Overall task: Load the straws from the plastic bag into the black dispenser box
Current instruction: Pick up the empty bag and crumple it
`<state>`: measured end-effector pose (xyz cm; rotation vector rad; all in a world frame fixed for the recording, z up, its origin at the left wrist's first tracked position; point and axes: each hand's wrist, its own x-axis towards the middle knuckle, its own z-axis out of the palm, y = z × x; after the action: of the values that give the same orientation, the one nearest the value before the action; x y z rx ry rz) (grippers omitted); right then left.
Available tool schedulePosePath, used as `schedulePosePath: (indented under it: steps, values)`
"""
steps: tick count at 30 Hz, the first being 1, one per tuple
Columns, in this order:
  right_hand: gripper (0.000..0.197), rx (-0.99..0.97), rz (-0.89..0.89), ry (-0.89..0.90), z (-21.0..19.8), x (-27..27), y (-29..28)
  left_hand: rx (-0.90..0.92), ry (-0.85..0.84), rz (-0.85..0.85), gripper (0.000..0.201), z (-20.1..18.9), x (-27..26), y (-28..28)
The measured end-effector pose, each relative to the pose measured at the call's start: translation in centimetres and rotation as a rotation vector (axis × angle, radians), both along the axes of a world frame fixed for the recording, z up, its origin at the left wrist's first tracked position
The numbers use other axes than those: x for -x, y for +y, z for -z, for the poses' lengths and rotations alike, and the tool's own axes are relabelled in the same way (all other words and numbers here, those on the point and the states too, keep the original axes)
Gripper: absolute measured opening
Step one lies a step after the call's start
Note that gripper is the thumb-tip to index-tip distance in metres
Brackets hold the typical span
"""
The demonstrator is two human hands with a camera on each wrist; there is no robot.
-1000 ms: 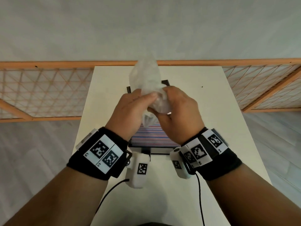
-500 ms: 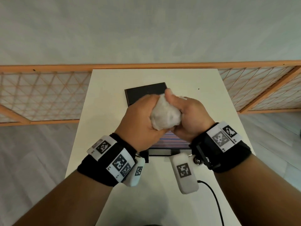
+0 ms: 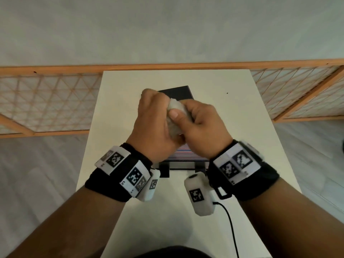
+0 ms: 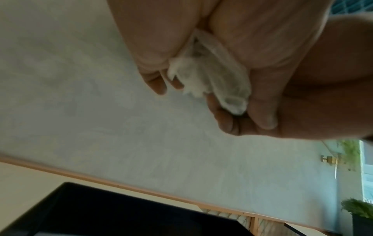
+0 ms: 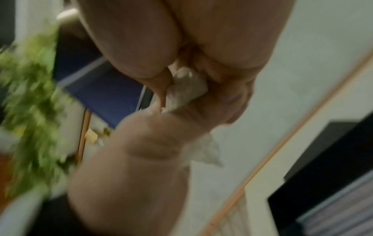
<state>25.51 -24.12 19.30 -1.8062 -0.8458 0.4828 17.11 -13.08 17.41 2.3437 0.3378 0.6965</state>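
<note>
The plastic bag (image 3: pixel 176 110) is crumpled into a small white wad squeezed between both hands above the black dispenser box (image 3: pixel 178 92). My left hand (image 3: pixel 154 120) curls round its left side; my right hand (image 3: pixel 197 120) curls round its right side, thumb pressing on top. Striped straws (image 3: pixel 184 157) fill the box's near part, seen below my wrists. In the left wrist view the bag (image 4: pixel 214 79) bulges between palm and fingers. In the right wrist view the bag (image 5: pixel 187 86) is pinched in my right hand, and a corner sticks out lower down. The box lid (image 3: pixel 186 90) stands open at the back.
The box stands on a white table (image 3: pixel 242 127) with bare surface on both sides. A wooden lattice railing (image 3: pixel 46 101) runs behind and beside the table. A black cable (image 3: pixel 230 226) trails from my right wrist over the table's near part.
The bag, sticking up loosely a second ago, has been squeezed into a tight wad between both hands. The hands have closed tighter round it and stay over the box.
</note>
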Motion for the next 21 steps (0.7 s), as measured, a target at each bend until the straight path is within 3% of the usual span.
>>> schedulePosePath:
  steps: [2,4,7,9,12,14,17,21]
  values:
    - [0.032,-0.086,-0.045,0.217,-0.4,-0.7,0.1,0.073,-0.087,0.033,0.065,-0.2,-0.1,-0.5]
    - [0.039,-0.143,-0.1,0.445,-0.5,-0.7,0.2,0.18,-0.066,0.066,0.075,-1.0,0.0,-0.5]
    - [0.046,-0.139,-0.113,0.682,-0.4,-0.7,0.2,0.119,0.051,0.065,0.055,-1.5,0.1,-0.4]
    - [0.04,-0.052,-0.042,0.561,-0.3,-0.7,0.2,0.107,0.093,0.025,0.047,-1.3,0.4,-0.6]
    - [0.058,0.146,0.007,-0.135,0.5,-0.2,-0.6,0.087,0.21,-0.119,0.043,-1.3,0.7,-0.4]
    - [0.053,0.146,-0.078,-0.357,0.9,0.7,-0.9,0.093,0.291,-0.165,0.044,-1.3,0.9,0.0]
    - [0.045,0.175,-0.152,-0.306,1.6,1.3,-0.6,0.109,0.316,-0.162,0.04,-1.0,1.3,0.0]
    - [0.042,0.193,-0.269,-0.033,1.9,1.1,-0.2,0.177,0.218,-0.126,0.049,-0.3,2.0,-1.1]
